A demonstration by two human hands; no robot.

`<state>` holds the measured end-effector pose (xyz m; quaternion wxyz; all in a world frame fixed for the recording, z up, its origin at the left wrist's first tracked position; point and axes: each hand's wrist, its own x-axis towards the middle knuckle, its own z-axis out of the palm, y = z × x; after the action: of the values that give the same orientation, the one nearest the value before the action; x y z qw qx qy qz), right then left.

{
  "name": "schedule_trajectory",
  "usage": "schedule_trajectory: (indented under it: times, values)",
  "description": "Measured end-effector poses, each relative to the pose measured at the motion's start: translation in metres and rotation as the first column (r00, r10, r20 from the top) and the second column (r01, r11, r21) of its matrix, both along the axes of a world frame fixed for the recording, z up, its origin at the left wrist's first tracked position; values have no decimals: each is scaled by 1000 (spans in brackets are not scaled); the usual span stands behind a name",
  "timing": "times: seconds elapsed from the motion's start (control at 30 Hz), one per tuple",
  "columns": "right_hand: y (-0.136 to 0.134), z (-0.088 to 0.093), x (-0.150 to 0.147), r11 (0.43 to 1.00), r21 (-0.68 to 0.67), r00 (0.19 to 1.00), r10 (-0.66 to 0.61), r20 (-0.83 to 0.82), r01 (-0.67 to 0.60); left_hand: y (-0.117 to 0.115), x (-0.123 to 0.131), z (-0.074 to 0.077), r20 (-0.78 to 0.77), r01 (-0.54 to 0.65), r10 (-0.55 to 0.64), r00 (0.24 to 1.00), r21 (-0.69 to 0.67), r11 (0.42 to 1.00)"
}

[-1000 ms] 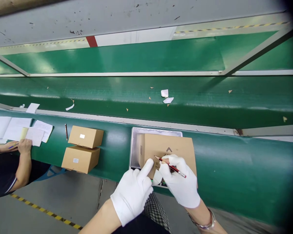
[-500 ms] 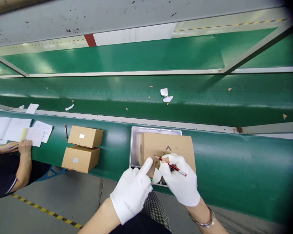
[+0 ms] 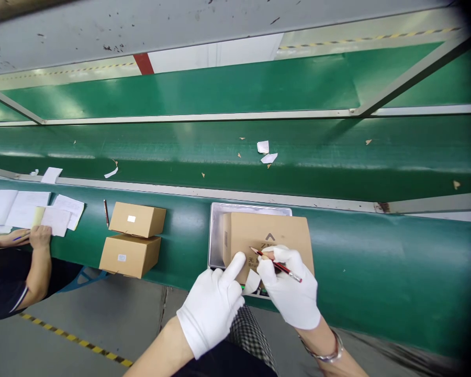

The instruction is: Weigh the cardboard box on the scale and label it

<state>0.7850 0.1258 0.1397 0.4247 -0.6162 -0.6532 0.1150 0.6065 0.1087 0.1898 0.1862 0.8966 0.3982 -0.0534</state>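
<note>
A brown cardboard box [image 3: 290, 228] with dark printing lies in a shallow grey metal tray [image 3: 215, 222] at the bench's near edge. My right hand [image 3: 292, 288], in a white glove, pinches a dark red pencil [image 3: 278, 264]; its sharpened tip is at the box's printed top face. My left hand [image 3: 214, 309], also gloved, steadies the box: its index finger stretches onto the top while the other fingers curl at the near left corner. Between my hands, a small white paper piece [image 3: 252, 281] hangs at the box's near edge. What lies beneath the box is mostly hidden.
Two closed cardboard boxes [image 3: 131, 256] stand left of the tray, beside another pencil [image 3: 105, 213]. Farther left, a co-worker's hand [image 3: 41, 236] rests on papers [image 3: 27, 207]. Paper scraps [image 3: 263, 147] lie on the green belt [image 3: 172, 152] behind the metal rail [image 3: 172, 189].
My right hand and the pencil have shifted very slightly over the box top. My left hand stays in place, and the boxes have not visibly moved.
</note>
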Motion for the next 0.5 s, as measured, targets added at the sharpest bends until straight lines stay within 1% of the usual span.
schedule_trajectory:
  times: [0.17, 0.3, 0.5]
  values:
    - [0, 0, 1, 999, -13, 999, 32, -2, -32, -1, 0, -1, 15, -5, 5, 1000, 7, 1000]
    - [-1, -2, 0, 1000, -9, 1000, -10, 9, 10, -1, 0, -2, 21, -9, 9, 1000, 9, 1000]
    - [-1, 1, 0, 1000, 17, 1000, 8, 2, -8, -6, 0, -10, 64, -62, 61, 996, 6, 998]
